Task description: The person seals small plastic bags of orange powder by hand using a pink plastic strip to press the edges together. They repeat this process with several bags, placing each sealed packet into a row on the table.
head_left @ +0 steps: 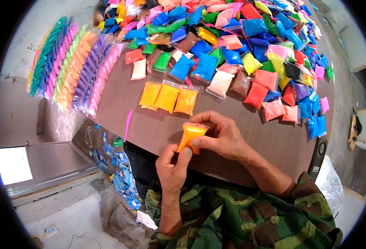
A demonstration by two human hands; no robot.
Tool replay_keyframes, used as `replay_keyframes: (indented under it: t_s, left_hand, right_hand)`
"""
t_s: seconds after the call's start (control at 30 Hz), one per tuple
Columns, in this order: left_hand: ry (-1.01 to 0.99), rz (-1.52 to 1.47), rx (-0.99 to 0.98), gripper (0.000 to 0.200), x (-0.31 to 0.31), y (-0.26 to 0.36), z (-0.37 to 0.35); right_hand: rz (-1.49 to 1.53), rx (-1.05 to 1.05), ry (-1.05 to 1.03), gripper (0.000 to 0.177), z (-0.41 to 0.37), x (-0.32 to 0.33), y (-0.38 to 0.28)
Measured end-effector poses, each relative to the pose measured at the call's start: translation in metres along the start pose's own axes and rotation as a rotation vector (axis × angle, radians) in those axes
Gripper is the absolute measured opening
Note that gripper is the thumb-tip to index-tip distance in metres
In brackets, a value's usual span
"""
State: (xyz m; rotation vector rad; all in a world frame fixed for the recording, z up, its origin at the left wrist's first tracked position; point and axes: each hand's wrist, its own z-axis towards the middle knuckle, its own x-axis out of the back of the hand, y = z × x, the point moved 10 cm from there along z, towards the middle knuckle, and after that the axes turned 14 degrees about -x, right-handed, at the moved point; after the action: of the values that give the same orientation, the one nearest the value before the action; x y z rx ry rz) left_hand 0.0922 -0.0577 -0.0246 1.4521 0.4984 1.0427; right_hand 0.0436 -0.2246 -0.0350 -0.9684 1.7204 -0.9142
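Both of my hands hold one small clear packet of orange material (192,135) over the table's near edge. My left hand (172,168) pinches its lower left part between thumb and fingers. My right hand (222,137) grips the upper right part, with the thumb on its front face. Just beyond, three yellow-orange packets (167,98) lie side by side on the brown table (232,120), overlapping slightly. A thin pink strip (128,125) lies to their left, near the table edge.
A big heap of colourful packets (232,33) covers the far and right parts of the table. Long bags of twisted coloured pieces (79,62) lie at the left edge. A black device (319,154) is at the right edge; blue wrappers (127,182) litter the floor.
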Motion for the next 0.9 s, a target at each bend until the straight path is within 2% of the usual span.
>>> replay_keyframes:
  t_s: [0.1,0.2,0.3,0.5,0.6,0.7,0.9]
  left_hand:
    - [-0.059,0.012,-0.052,0.031,-0.006,0.014,0.004]
    - [0.062,-0.135,0.017,0.031,-0.003,0.016,0.003]
    - [0.115,-0.107,-0.024,0.026,0.004,0.023,0.009]
    - [0.104,-0.022,-0.113,0.016,0.001,0.023,0.007]
    - [0.085,-0.009,-0.105,0.016,0.000,0.023,0.006]
    - [0.151,-0.160,-0.059,0.018,-0.005,0.027,0.009]
    - [0.119,-0.007,-0.085,0.021,0.002,0.020,0.006]
  right_hand:
    - [0.157,-0.034,-0.033,0.040,0.002,0.001,0.007]
    - [0.200,-0.079,-0.080,0.035,0.004,0.001,0.012]
    - [0.066,-0.055,-0.141,0.029,0.000,-0.009,0.007]
    - [0.016,-0.082,-0.121,0.028,-0.003,-0.012,0.005]
    - [0.006,-0.060,-0.107,0.027,-0.003,-0.009,0.002]
    - [0.022,-0.080,-0.110,0.027,-0.004,-0.009,0.000]
    - [-0.046,-0.043,-0.082,0.027,-0.006,-0.013,-0.002]
